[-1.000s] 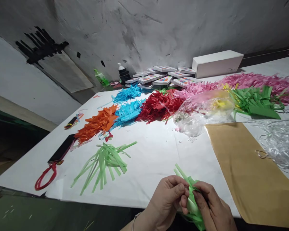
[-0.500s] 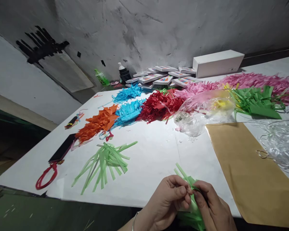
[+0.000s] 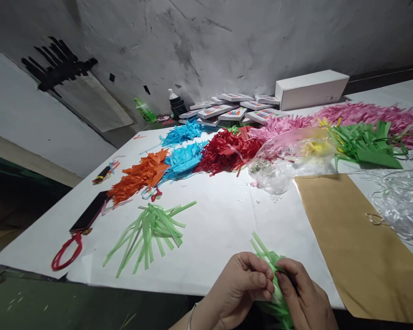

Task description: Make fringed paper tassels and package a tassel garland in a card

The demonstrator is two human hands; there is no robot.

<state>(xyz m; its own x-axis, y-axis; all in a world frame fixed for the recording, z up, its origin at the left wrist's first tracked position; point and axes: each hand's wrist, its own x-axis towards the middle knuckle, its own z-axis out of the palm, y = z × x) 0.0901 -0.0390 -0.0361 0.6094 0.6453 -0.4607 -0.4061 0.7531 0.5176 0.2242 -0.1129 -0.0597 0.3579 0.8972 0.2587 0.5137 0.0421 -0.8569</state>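
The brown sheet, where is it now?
In the head view, the brown sheet lies on the right of the white table, between the person's right hand and the white strands.

A bundle of light green paper strips point(image 3: 278, 306) is held slantwise at the scene's near side, right of centre, its middle partly hidden, flat narrow ends pointing far and left, looser rumpled strips bunched nearest
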